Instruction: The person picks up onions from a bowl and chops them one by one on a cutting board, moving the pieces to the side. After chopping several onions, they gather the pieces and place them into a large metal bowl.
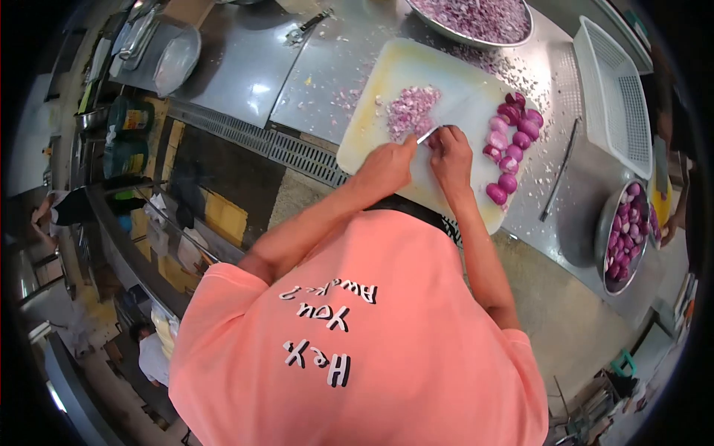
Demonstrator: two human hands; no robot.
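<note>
My left hand [388, 168] is closed around a small knife [427, 135], its blade pointing toward my right hand. My right hand [451, 157] has its fingers bent together at the blade tip; what they hold is too hidden to tell. Both hands are over a white cutting board [375, 97]. Just beyond them lies a pile of chopped purple onion [413, 110]. Peeled purple onions [522, 140] form rough rows along the board's right side, to the right of my right hand.
A large bowl of chopped onion [476, 43] stands at the back. On the right are a white plastic basket [591, 104], a thin metal rod [559, 171] and a bowl of purple onions [601, 245]. Another person's hand [674, 227] is beside that bowl.
</note>
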